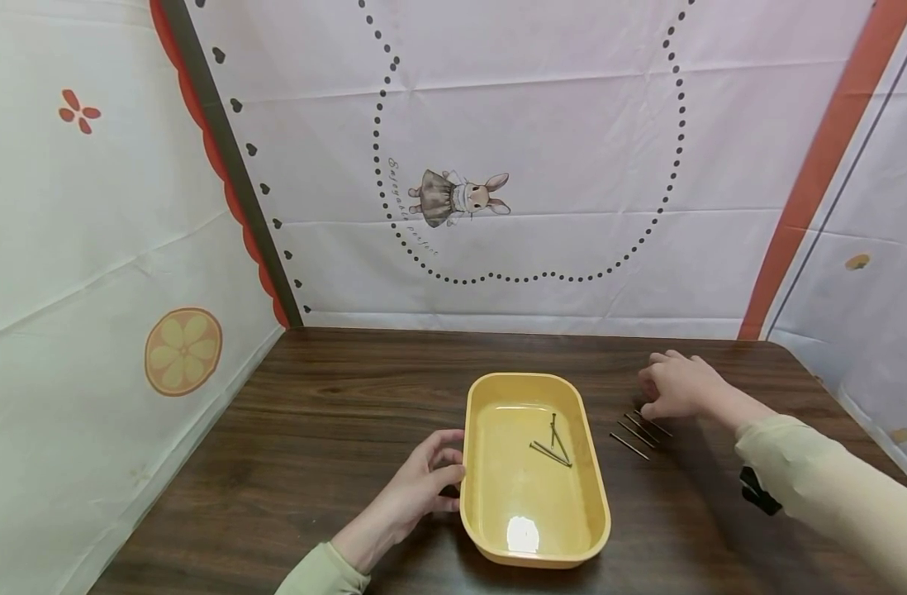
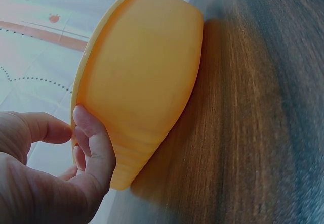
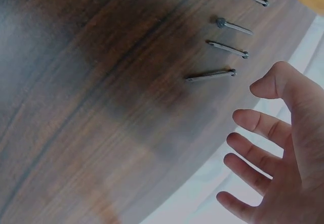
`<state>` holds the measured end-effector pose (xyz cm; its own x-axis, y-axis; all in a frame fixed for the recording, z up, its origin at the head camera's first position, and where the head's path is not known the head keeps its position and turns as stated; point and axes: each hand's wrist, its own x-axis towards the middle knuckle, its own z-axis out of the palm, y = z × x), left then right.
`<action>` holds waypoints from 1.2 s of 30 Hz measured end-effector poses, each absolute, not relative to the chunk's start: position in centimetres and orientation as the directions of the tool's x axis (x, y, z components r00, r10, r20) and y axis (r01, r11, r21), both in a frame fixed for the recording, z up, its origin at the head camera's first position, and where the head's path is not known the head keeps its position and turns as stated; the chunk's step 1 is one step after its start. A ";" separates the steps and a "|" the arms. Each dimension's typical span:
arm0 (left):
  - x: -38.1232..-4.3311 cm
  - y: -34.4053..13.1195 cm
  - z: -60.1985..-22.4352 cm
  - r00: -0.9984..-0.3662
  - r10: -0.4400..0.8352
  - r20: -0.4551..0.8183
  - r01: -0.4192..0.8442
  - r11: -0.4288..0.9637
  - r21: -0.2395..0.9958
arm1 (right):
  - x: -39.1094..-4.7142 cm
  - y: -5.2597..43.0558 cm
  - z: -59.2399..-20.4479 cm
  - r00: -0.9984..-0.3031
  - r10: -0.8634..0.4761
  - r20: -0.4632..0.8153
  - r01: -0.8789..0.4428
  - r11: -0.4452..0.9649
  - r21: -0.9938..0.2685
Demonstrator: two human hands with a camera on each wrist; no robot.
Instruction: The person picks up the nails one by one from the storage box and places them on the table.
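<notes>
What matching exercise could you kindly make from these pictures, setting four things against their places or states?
Things:
1. Yellow rounded-rectangular tray
2. Bare left hand
3. Bare right hand
4. Dark brown wood-grain tabletop

Places or states:
A. Nearest the loose nails outside the tray
B. Under the tray
C. Contains slim dark metal nails
D. At the tray's left side

Pairs: 1-C, 2-D, 3-A, 4-B

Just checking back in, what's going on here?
A person's left hand is at the side of a yellow tray, which has a few nails lying in it. The right hand is over the table, holding nothing, its fingers apart. Near it, four more nails lie on the wood beside the tray.
</notes>
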<state>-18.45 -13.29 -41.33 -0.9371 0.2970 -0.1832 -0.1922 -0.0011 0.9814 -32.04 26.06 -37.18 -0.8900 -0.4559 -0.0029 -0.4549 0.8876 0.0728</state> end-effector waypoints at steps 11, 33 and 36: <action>-18.6 -13.3 -41.3 -0.937 0.292 -0.193 -0.200 0.005 0.980 | -32.5 25.9 -35.5 -0.898 -0.441 0.001 -0.439 0.894 0.088; -18.6 -13.3 -41.4 -0.935 0.298 -0.190 -0.196 0.010 0.981 | -33.6 25.2 -31.8 -0.899 -0.435 0.041 -0.429 0.896 0.113; -18.6 -13.3 -41.4 -0.937 0.299 -0.182 -0.189 0.008 0.982 | -33.7 25.0 -31.2 -0.901 -0.431 0.055 -0.424 0.899 0.108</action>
